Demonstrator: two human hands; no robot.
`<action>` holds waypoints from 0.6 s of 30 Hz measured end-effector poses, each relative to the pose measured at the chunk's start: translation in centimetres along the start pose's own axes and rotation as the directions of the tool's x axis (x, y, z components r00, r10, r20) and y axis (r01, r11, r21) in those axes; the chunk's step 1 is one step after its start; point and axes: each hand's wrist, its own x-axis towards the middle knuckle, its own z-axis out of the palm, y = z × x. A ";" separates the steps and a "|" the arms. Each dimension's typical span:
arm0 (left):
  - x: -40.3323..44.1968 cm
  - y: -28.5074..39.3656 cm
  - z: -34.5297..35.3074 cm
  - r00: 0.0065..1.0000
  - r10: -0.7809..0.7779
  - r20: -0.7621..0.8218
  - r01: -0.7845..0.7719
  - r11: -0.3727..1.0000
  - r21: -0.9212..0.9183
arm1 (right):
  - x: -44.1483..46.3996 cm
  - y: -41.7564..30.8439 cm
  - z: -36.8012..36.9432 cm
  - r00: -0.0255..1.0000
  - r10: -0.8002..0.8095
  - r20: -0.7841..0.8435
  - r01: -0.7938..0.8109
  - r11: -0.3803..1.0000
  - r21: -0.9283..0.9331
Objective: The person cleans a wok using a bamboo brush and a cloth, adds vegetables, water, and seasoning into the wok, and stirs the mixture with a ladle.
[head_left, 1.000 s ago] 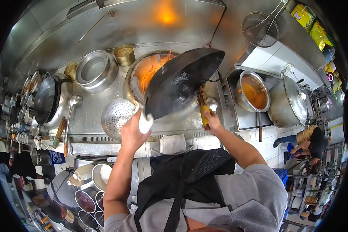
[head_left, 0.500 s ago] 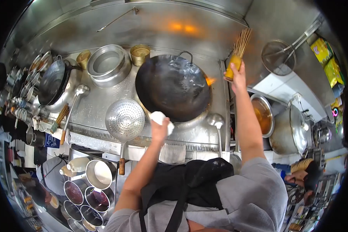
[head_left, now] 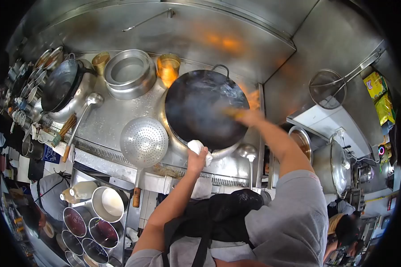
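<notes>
A large black wok [head_left: 196, 95] sits over a burner, with flames showing at its far left and right edges and haze inside it. My left hand [head_left: 196, 160] is closed on a folded white cloth [head_left: 195, 145] at the wok's near rim. Over the right part of the wok, my right hand [head_left: 251, 117] grips a bamboo wok brush [head_left: 232, 112] by its yellow handle. The brush is smeared by motion, and its bristles cannot be made out against the wok.
Left of the wok lies a perforated strainer [head_left: 144, 140]. Ladles [head_left: 247, 152] rest on both sides. A metal pot [head_left: 128, 73] and a brass-coloured can [head_left: 168, 66] stand behind. Several sauce containers [head_left: 108, 202] are at lower left. A lidded stockpot [head_left: 327, 164] stands right.
My right hand has brought the brush down and left, from beside the back wall into the wok. Flames have grown around the wok's far side. My left hand still holds the cloth.
</notes>
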 end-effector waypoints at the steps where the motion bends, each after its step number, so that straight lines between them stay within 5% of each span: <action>1: 0.3 0.3 -0.3 1.000 0.015 0.021 -0.016 0.999 0.045 | -0.2 1.2 -6.4 0.953 0.302 0.036 -0.300 0.952 -0.057; 3: 0.6 0.5 -1.0 0.999 -0.023 0.027 0.021 0.998 0.054 | 1.7 2.2 -10.2 0.747 0.638 -0.188 -0.601 0.768 0.222; 4: 0.7 0.5 -1.2 0.996 -0.068 0.060 0.064 0.995 0.071 | 2.6 1.2 -9.4 0.754 0.629 -0.187 -0.591 0.775 0.225; 6: 1.3 0.1 -1.9 0.975 -0.169 0.141 0.149 0.978 0.145 | 3.9 -1.2 -6.7 0.560 0.667 -0.492 -0.381 0.735 0.562; 9: 1.5 -0.3 -2.6 0.975 -0.139 0.172 0.110 0.980 0.169 | 5.1 -9.9 0.7 0.820 0.534 -0.204 -0.361 0.761 0.540; 10: 1.8 -0.4 -2.6 0.977 -0.137 0.165 0.110 0.980 0.165 | 7.8 -11.5 7.2 0.946 0.322 -0.047 -0.257 0.828 0.499; 12: 1.7 -1.2 -2.8 0.980 -0.081 0.180 0.049 0.983 0.178 | 3.5 -19.5 7.3 0.996 0.091 -0.002 -0.058 0.659 0.750; 13: 1.7 -1.3 -2.6 0.981 -0.080 0.178 0.049 0.983 0.175 | 2.7 -20.6 8.2 0.969 -0.063 -0.240 0.220 0.667 0.712; 15: 1.0 -1.4 -2.1 0.993 0.019 0.119 -0.034 0.992 0.123 | -1.5 -16.5 4.2 0.959 -0.283 -0.004 0.237 0.796 0.557; 16: 0.6 -1.0 -1.7 0.992 0.025 0.126 -0.040 0.992 0.120 | -3.2 -13.5 -0.4 0.946 -0.220 0.238 0.102 0.899 0.427; 17: 0.3 -0.3 -1.5 0.995 0.003 0.100 -0.018 0.990 0.143 | -2.3 -9.1 -2.0 0.953 -0.064 0.298 0.027 0.992 0.125; 18: 0.1 0.3 -1.7 0.997 -0.019 0.070 0.007 0.986 0.168 | -1.2 -5.2 -3.9 0.970 0.173 0.169 -0.188 0.979 0.074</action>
